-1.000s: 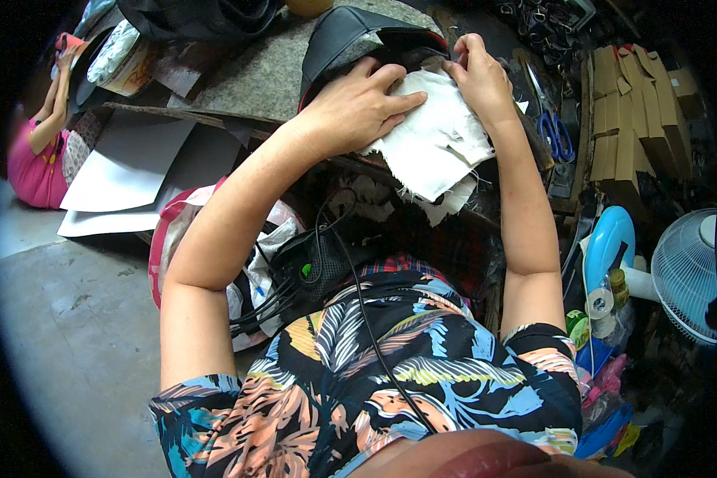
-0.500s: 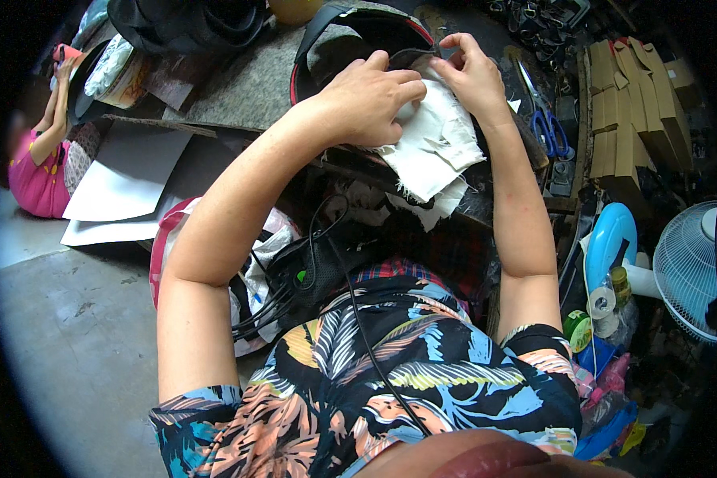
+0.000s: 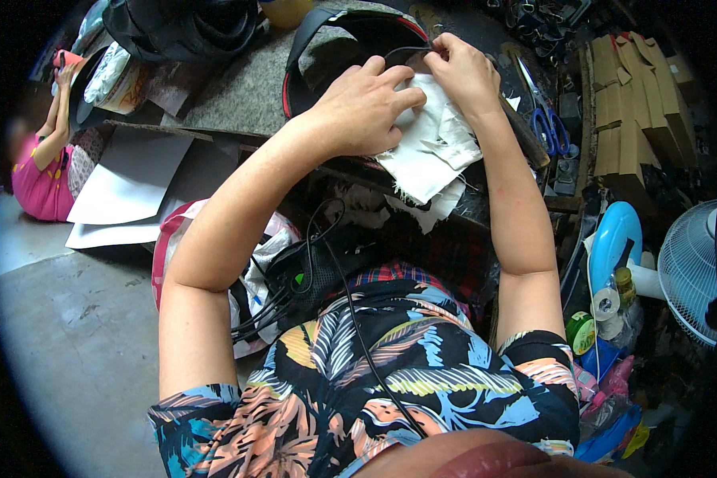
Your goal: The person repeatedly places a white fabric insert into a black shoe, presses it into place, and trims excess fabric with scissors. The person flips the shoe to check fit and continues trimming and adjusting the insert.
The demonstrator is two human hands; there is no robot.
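A wide black band with red edging (image 3: 296, 70) curves in a loop on the worktop in front of me. My right hand (image 3: 464, 76) pinches the band's right end, thumb and fingertips together. Over the band's near side is my left hand (image 3: 364, 107), fingers bent and spread apart, its fingertips near a thin dark edge and the white cloth. That frayed white cloth (image 3: 434, 147) lies between my hands and hangs over the worktop's front edge. What lies beneath my left palm is hidden.
Blue-handled scissors (image 3: 548, 127) lie right of my right forearm. Cardboard pieces (image 3: 633, 111) stack farther right, above a fan (image 3: 689, 271). Black rolled material (image 3: 179, 32) sits at the back left. White sheets (image 3: 131, 179) jut out at left, near another person (image 3: 44, 171).
My right fingers have closed from a spread pose into a pinch at the band's end. My left hand has shifted slightly left, with its fingers spread wider.
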